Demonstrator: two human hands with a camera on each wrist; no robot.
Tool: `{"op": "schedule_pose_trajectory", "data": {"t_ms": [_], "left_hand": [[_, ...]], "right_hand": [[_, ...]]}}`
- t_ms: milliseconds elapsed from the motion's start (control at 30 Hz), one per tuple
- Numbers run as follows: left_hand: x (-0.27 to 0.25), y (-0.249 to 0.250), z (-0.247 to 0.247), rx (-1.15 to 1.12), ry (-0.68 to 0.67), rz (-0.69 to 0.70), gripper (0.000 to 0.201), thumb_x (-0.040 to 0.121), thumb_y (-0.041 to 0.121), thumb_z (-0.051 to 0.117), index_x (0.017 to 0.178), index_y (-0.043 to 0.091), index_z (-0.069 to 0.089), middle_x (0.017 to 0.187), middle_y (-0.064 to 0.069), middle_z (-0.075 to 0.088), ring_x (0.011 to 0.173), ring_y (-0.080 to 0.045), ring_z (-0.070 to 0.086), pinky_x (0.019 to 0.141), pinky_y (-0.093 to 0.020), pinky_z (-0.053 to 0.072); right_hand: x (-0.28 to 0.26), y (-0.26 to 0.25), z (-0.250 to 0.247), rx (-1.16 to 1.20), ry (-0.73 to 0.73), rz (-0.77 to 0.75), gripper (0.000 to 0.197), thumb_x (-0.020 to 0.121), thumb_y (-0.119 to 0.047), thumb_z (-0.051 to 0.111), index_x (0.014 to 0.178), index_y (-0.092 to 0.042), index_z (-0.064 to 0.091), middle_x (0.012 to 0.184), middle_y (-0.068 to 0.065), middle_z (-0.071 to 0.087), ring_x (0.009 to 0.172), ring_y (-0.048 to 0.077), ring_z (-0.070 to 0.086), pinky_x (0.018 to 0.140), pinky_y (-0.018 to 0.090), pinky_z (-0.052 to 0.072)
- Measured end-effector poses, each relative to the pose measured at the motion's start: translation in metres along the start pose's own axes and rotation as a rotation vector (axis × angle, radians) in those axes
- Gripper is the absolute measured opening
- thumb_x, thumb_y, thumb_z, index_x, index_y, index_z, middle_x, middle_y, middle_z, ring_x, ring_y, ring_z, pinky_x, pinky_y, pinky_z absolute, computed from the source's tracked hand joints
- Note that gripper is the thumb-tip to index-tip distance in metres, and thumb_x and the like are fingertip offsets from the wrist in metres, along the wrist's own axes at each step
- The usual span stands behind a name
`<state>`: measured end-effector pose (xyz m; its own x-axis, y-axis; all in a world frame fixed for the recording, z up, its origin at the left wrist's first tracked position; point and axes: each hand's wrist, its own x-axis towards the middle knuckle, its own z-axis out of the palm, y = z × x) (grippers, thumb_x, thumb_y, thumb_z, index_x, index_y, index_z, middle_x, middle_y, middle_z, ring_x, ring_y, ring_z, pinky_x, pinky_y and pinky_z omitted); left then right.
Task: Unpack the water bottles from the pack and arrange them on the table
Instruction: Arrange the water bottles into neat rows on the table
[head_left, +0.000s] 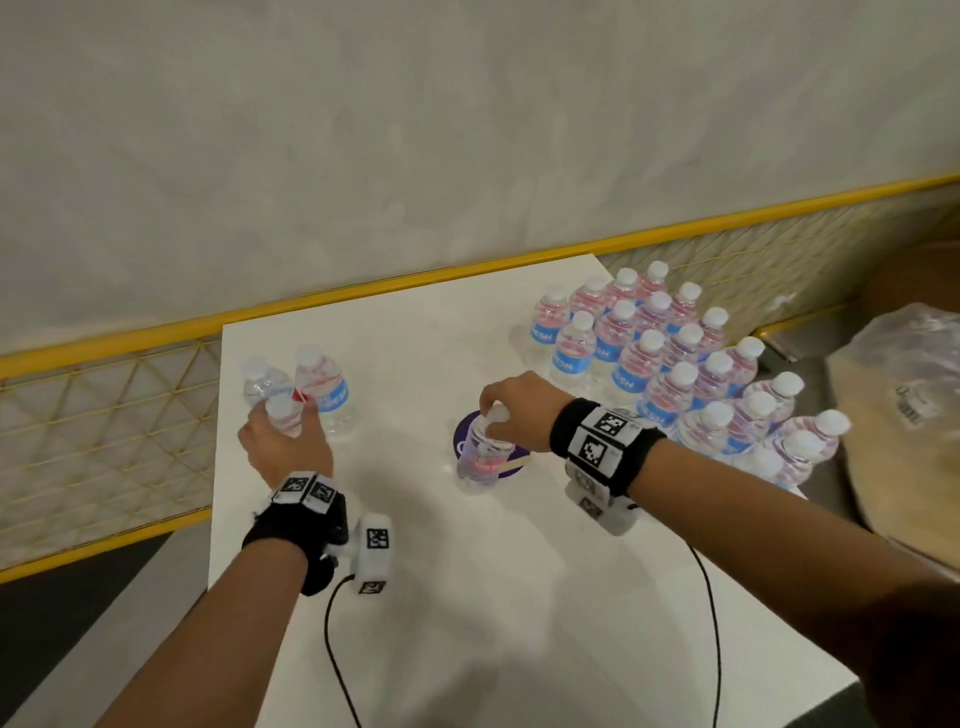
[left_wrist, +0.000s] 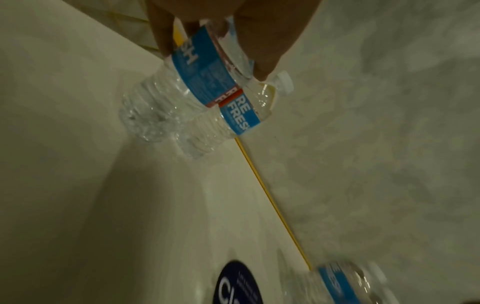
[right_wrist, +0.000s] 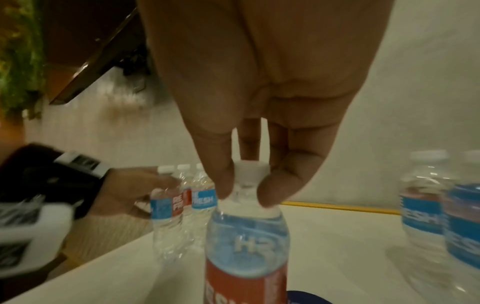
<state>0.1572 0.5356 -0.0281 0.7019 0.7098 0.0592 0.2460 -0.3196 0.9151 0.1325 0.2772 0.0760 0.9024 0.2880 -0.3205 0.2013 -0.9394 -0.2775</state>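
Note:
Small clear water bottles with blue and red labels and white caps stand on the white table. My left hand grips one bottle around its label at the table's far left, beside two standing bottles; one of them touches it. My right hand pinches the neck just under the white cap of a second bottle, which stands upright mid-table on a dark purple round sticker. A large block of several bottles fills the table's right side.
A crumpled clear plastic wrap lies on a surface right of the table. A yellow-framed mesh rail runs behind and left of the table, below a pale wall. Cables hang from both wrist cameras over the near table.

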Motion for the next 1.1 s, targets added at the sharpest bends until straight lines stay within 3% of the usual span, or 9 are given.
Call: {"op": "schedule_pose_trajectory", "data": {"t_ms": [67, 167, 333, 433, 500, 600, 700, 933, 1100], "left_hand": [[-0.016, -0.001, -0.004, -0.05, -0.027, 0.085, 0.052, 0.082, 0.021, 0.072, 0.126, 0.004, 0.052, 0.12, -0.021, 0.051, 0.111, -0.033, 0.053, 0.094, -0.037, 0.043], [-0.053, 0.006, -0.002, -0.184, -0.158, 0.123, 0.041, 0.084, 0.018, 0.07, 0.12, 0.007, 0.055, 0.113, -0.006, 0.052, 0.102, -0.016, 0.051, 0.086, -0.018, 0.039], [-0.106, 0.02, 0.019, -0.266, -0.475, 0.271, 0.032, 0.08, 0.01, 0.072, 0.107, 0.018, 0.057, 0.106, 0.002, 0.054, 0.092, -0.002, 0.053, 0.086, -0.02, 0.043], [-0.13, 0.023, 0.029, -0.271, -0.647, 0.361, 0.037, 0.078, 0.008, 0.074, 0.099, 0.031, 0.054, 0.104, 0.001, 0.056, 0.091, 0.013, 0.053, 0.081, -0.004, 0.04], [-0.143, 0.021, 0.033, -0.251, -0.725, 0.41, 0.035, 0.078, 0.016, 0.073, 0.098, 0.036, 0.053, 0.105, 0.002, 0.057, 0.093, 0.01, 0.054, 0.082, -0.004, 0.039], [-0.151, 0.02, 0.039, -0.193, -0.783, 0.474, 0.027, 0.078, 0.028, 0.067, 0.102, 0.03, 0.056, 0.106, 0.009, 0.055, 0.098, -0.003, 0.054, 0.087, -0.017, 0.043], [-0.151, 0.022, 0.039, -0.22, -0.797, 0.443, 0.026, 0.077, 0.029, 0.066, 0.101, 0.031, 0.056, 0.106, 0.008, 0.055, 0.098, -0.007, 0.056, 0.088, -0.022, 0.044], [-0.144, 0.019, 0.036, -0.234, -0.776, 0.421, 0.042, 0.079, 0.016, 0.073, 0.097, 0.045, 0.05, 0.107, 0.001, 0.058, 0.099, -0.012, 0.059, 0.09, -0.027, 0.047], [-0.147, 0.019, 0.036, -0.246, -0.785, 0.431, 0.027, 0.072, 0.043, 0.062, 0.096, 0.046, 0.05, 0.106, 0.004, 0.056, 0.099, -0.011, 0.058, 0.089, -0.026, 0.046]], "right_hand": [[-0.008, 0.015, -0.009, -0.011, -0.011, 0.017, 0.026, 0.088, -0.021, 0.057, 0.113, -0.015, 0.061, 0.111, 0.008, 0.062, 0.1, 0.024, 0.056, 0.073, 0.027, 0.038], [-0.014, 0.039, -0.022, -0.065, -0.038, 0.019, 0.025, 0.087, -0.013, 0.057, 0.111, -0.017, 0.063, 0.111, 0.008, 0.061, 0.101, 0.024, 0.055, 0.077, 0.028, 0.042], [-0.013, 0.076, -0.032, -0.218, -0.062, 0.044, 0.031, 0.087, -0.002, 0.051, 0.108, -0.019, 0.066, 0.108, 0.007, 0.051, 0.105, 0.028, 0.052, 0.075, 0.027, 0.036], [-0.018, 0.091, -0.032, -0.209, -0.056, 0.125, 0.027, 0.089, -0.017, 0.059, 0.114, -0.021, 0.063, 0.116, 0.009, 0.05, 0.109, 0.029, 0.051, 0.081, 0.029, 0.04], [-0.021, 0.1, -0.033, -0.152, 0.004, 0.19, 0.039, 0.087, -0.031, 0.063, 0.123, -0.02, 0.057, 0.122, 0.01, 0.053, 0.113, 0.028, 0.051, 0.091, 0.034, 0.041], [-0.021, 0.111, -0.036, -0.103, 0.092, 0.287, 0.049, 0.09, -0.035, 0.059, 0.132, -0.013, 0.051, 0.13, 0.012, 0.055, 0.119, 0.029, 0.051, 0.096, 0.034, 0.041], [-0.017, 0.114, -0.037, -0.134, 0.096, 0.323, 0.043, 0.092, -0.03, 0.057, 0.128, -0.007, 0.055, 0.129, 0.013, 0.057, 0.118, 0.029, 0.052, 0.096, 0.034, 0.041], [-0.012, 0.124, -0.041, -0.118, 0.139, 0.325, 0.036, 0.09, -0.006, 0.053, 0.125, -0.013, 0.059, 0.129, 0.009, 0.057, 0.121, 0.028, 0.05, 0.097, 0.033, 0.04], [-0.008, 0.13, -0.042, -0.113, 0.164, 0.33, 0.034, 0.089, -0.01, 0.056, 0.122, -0.014, 0.06, 0.124, 0.012, 0.059, 0.115, 0.03, 0.054, 0.093, 0.035, 0.044]]}}
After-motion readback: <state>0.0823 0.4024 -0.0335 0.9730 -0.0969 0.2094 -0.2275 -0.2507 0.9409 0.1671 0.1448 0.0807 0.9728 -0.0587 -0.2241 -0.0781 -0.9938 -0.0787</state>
